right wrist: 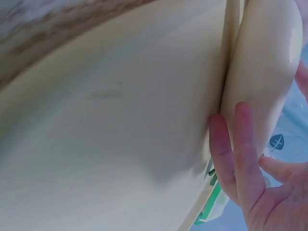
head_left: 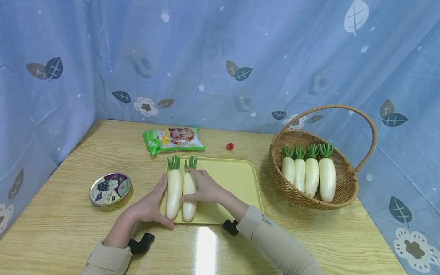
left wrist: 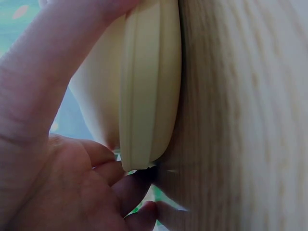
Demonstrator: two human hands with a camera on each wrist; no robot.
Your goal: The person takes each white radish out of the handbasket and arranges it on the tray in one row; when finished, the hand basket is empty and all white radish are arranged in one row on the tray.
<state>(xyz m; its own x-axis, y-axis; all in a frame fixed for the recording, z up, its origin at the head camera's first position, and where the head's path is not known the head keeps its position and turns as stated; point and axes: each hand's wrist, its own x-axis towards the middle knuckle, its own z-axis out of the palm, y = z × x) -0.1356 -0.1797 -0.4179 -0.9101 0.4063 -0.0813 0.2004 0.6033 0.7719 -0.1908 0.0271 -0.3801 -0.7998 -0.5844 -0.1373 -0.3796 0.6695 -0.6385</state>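
Two white radishes with green tops lie side by side on a pale yellow tray [head_left: 227, 183]: a left radish [head_left: 174, 194] and a right radish [head_left: 190, 208]. Along the outer side of the left one rests my left hand [head_left: 151, 204], fingers extended at the tray's left edge and thumb spread toward its front rim. My right hand [head_left: 204, 187] reaches over the right radish, index finger by its leaves and thumb across its middle. In the right wrist view, straight right fingers [right wrist: 245, 149] touch a radish [right wrist: 264, 62]. The left wrist view shows the tray's side wall [left wrist: 139, 96] close up.
A wicker basket [head_left: 275, 168] with a tall handle holds several more radishes on the right. Behind the tray lie a green-edged food packet [head_left: 175, 140] and a small red object [head_left: 230, 146]. A round tin [head_left: 110, 190] stands at left. Blue curtains [head_left: 206, 57] surround the table.
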